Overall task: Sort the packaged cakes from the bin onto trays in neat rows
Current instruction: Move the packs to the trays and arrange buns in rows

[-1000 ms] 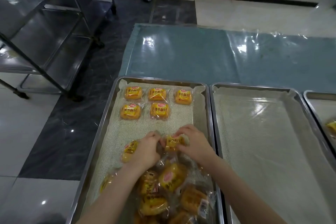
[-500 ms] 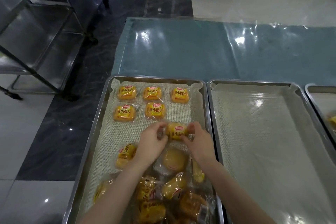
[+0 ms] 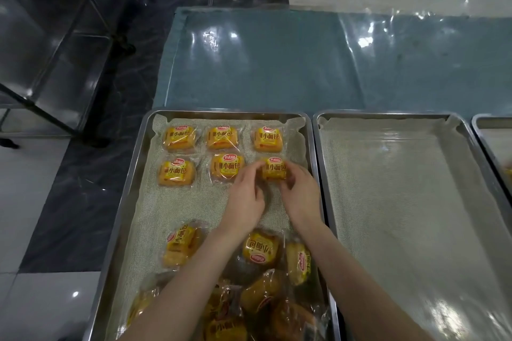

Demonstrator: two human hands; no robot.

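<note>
Five yellow wrapped cakes [image 3: 222,136] lie flat, labels up, in two rows at the tray's [image 3: 130,188] far end. The sixth cake [image 3: 274,171], pinched between left hand [image 3: 246,199] and right hand [image 3: 300,196], is at the second row's right end. A jumbled pile [image 3: 260,293] fills the near end.

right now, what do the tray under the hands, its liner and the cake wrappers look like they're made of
The tray looks like stainless steel or aluminium: grey, with soft glare on the rim. The liner seems a woven mesh mat: pale, matte, grid texture visible, fibre unclear. The cake wrappers look like clear glossy plastic film, crinkled, with yellow print.
</note>
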